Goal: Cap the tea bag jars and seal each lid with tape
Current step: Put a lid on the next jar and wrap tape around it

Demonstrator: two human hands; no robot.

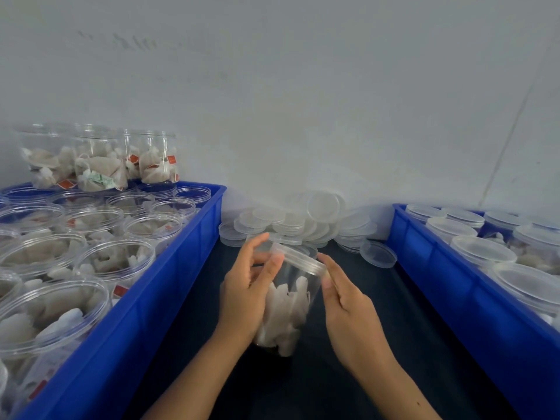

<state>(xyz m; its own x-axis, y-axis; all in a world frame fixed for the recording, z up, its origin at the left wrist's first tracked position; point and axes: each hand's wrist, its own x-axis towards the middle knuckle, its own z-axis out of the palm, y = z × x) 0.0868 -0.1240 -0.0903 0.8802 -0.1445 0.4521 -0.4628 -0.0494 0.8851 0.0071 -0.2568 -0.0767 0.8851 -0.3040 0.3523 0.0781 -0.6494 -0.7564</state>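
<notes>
A dark work surface (378, 344) runs between two blue plastic crates. The left crate (145, 298) rests on it and holds open clear jars of tea bags. The right crate (472, 304) rests on it too, holding jars with lids on. At the far end, against a pale wall, lies a heap of loose clear lids (303, 222); one separate lid (378, 254) lies just beside the right crate.

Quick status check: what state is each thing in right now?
Clear plastic jar of tea bags: lid on, held tilted, no tape visible.
Left hand: grips the jar.
Right hand: fingertips on the lid rim.
Left blue crate jars: uncapped.
Right blue crate jars: capped.
Loose clear lids: piled against the wall.
</notes>
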